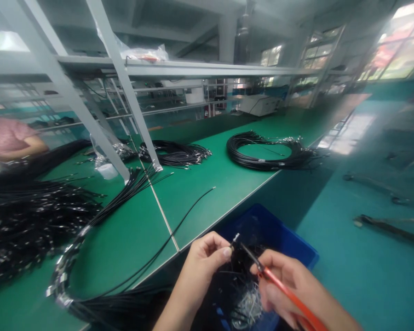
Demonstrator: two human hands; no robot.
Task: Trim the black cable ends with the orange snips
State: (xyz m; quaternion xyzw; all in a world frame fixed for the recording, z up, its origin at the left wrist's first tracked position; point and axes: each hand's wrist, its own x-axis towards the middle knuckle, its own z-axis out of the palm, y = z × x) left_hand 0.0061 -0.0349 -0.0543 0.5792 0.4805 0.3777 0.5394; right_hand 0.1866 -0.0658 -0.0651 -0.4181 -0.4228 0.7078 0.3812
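Note:
My left hand (207, 257) pinches the end of a thin black cable between thumb and fingertips, with its small silver tip (236, 237) sticking out. My right hand (283, 285) is wrapped around a red-handled tool (290, 296) with a slim dark metal nose; whether it is pliers or scissors I cannot tell. Its nose points at the cable tip, close by but seemingly apart. Both hands are over a blue bin (296, 243) holding clear and white scraps (246, 305). Left of them, a bundle of black cables (100, 305) curves over the bench edge, tied with shiny wraps.
On the green bench (193, 207) lie two coiled cable bundles (258, 163) and a large heap of black cables (31, 225). White shelf posts (134, 101) rise from the bench under a long shelf (200, 69). A co-worker in a pink top (7, 138) sits at far left.

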